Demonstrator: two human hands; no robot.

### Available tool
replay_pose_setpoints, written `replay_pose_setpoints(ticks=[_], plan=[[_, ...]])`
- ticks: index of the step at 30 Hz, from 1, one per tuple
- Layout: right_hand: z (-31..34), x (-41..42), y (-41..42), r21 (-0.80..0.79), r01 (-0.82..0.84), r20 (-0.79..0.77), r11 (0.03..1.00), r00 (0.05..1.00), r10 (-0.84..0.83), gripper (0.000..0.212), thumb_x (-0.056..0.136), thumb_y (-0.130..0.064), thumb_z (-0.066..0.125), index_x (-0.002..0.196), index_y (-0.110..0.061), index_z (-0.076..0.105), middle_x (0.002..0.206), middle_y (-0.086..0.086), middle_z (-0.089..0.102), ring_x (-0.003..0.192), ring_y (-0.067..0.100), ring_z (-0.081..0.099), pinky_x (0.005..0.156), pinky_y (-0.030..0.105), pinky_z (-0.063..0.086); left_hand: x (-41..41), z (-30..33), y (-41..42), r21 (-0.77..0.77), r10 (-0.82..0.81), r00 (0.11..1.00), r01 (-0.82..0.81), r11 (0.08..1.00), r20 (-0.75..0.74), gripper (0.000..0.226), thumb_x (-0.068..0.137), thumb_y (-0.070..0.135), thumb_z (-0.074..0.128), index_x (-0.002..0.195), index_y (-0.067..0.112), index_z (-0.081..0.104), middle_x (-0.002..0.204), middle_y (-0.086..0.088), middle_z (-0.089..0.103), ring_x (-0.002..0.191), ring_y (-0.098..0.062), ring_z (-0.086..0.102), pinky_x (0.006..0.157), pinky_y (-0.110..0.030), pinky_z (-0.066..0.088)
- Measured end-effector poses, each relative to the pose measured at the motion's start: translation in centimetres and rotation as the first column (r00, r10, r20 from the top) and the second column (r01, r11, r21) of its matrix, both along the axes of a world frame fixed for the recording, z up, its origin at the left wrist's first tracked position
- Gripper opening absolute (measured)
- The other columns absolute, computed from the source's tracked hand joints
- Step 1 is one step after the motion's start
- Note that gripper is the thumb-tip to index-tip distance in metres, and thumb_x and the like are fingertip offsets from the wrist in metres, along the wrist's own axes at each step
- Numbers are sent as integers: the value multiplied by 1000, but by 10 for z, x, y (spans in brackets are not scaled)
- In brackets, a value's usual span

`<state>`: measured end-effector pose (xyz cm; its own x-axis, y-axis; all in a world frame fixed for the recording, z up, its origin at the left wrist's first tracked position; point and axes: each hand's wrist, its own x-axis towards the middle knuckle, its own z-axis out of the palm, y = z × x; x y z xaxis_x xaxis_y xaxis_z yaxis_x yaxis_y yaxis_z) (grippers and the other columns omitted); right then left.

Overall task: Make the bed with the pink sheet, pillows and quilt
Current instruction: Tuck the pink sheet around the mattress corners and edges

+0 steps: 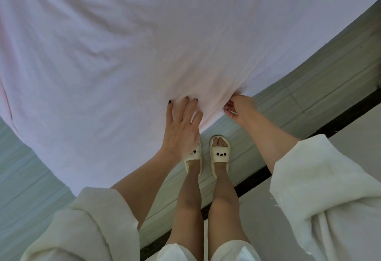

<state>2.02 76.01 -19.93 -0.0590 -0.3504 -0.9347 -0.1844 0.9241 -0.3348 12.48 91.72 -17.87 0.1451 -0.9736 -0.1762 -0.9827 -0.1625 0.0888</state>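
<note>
The pink sheet (pixel 127 40) covers the bed and fills most of the head view, with soft wrinkles running toward its near edge. My left hand (pixel 181 124) lies flat on the sheet near that edge, fingers spread and straight. My right hand (pixel 239 108) pinches the sheet's edge just to the right, where the cloth bunches into a fold. No pillows or quilt are in view.
I stand on pale floorboards (pixel 309 87) in cream slippers (pixel 219 153), close against the bed's side. A dark strip (pixel 340 120) runs along the floor to my right, beside a light wall or panel (pixel 360 137). More floor shows at the left (pixel 24 178).
</note>
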Motion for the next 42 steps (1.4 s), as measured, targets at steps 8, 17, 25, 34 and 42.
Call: replay_pose_setpoints(ticks=[8,17,25,34,42], plan=[[-5,-21,-1,-131,-60,-155,990,987,40,10,95,-9,43,90,-7,51,70,4,52,54,13,48,55,23,45,1,-1,-23,26,4,999,-6,1000,47,64,63,16,73,125,12,58,140,-16,47,132,-40,39,103,-65,29],[-11,-20,-22,-233,-235,-124,944,970,211,30,97,-19,47,67,-16,43,64,3,49,53,14,45,52,23,45,-6,-8,-28,69,48,997,-52,996,58,64,67,24,73,126,12,52,144,-16,42,135,-40,35,104,-66,27],[-16,-47,-4,97,-217,-150,971,961,230,44,95,-18,48,138,-14,41,120,8,51,103,20,51,86,39,50,-9,-10,-30,85,66,996,-71,994,65,59,70,22,68,125,11,51,144,-16,41,136,-41,33,105,-67,25],[-31,-22,-13,-40,-223,-174,974,962,212,9,92,-12,52,87,-9,58,97,10,56,92,22,52,83,39,47,-14,-14,-32,44,96,992,-100,994,82,55,69,14,66,123,9,54,143,-18,42,136,-42,32,106,-68,21],[-36,-69,-9,-47,-590,-450,806,733,510,28,93,-12,47,116,2,55,123,19,58,113,31,54,80,27,39,-29,-7,-49,46,-122,986,118,992,112,69,69,19,64,135,15,48,151,-13,32,140,-39,25,106,-68,14]])
